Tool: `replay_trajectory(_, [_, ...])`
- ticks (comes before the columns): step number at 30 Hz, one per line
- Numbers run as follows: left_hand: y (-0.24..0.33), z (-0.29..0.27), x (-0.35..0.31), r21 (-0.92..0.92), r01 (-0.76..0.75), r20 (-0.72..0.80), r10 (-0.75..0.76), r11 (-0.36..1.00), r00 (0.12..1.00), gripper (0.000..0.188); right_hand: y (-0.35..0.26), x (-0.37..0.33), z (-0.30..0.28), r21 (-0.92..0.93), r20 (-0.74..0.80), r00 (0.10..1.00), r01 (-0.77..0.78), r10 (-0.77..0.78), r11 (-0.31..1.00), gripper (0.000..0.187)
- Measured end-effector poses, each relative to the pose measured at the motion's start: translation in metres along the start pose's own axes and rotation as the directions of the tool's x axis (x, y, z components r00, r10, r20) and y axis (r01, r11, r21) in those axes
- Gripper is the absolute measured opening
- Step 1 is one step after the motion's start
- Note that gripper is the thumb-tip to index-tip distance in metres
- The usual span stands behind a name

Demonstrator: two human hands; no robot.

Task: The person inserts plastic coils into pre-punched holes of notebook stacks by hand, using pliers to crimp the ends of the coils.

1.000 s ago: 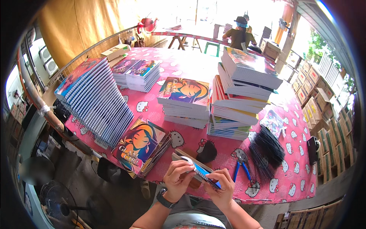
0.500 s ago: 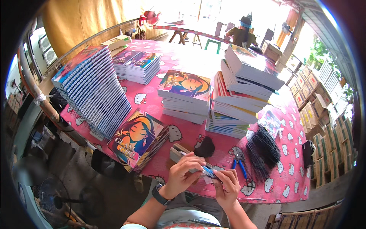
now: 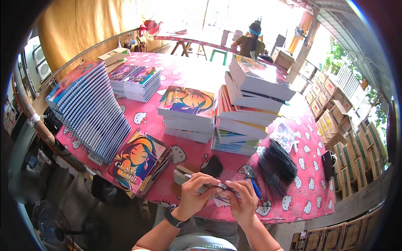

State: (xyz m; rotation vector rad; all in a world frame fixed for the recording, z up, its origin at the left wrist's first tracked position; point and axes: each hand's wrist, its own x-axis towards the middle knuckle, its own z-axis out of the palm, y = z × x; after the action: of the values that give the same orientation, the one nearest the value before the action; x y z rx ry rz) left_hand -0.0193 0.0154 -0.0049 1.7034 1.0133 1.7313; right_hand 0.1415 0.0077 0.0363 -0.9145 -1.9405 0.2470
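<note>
Both my hands are closed on a thin spiral-bound book (image 3: 233,190), seen nearly edge-on, with a dark coil along its edge. My left hand (image 3: 198,195), a dark watch on its wrist, grips one side. My right hand (image 3: 244,200) pinches the coil end with thumb and fingers. Blue-handled pliers (image 3: 256,189) lie just past the right fingers, partly hidden. Beyond them is a heap of black binding coils (image 3: 278,167). To the left lie a few bound books (image 3: 138,161) with a girl's portrait on the cover.
A tall stack of coil-bound books (image 3: 90,111) stands at the left of the pink table (image 3: 142,119). Stacks of unbound books (image 3: 188,121) and a high uneven pile (image 3: 247,108) stand ahead. Another person (image 3: 250,44) sits at a far table; cartons (image 3: 362,154) line the right.
The view has shifted, so the table's things appear further left. My hands have turned the book, its blue-white face now hidden, and my right hand now covers part of the pliers.
</note>
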Motion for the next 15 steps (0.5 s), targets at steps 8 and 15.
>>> replay_trajectory(8, [0.006, 0.007, 0.001, -0.06, 0.035, -0.035, -0.037, 0.998, 0.999, 0.023, 0.001, 0.005, 0.001, 0.025, -0.011, 1.0, 0.0, 0.001, 1.0, 0.029])
replay_trajectory(15, [0.0, 0.005, -0.005, -0.103, 0.019, -0.057, -0.025, 0.995, 0.998, 0.023, -0.003, 0.015, 0.002, 0.005, 0.055, 0.997, 0.056, -0.057, 0.998, 0.028])
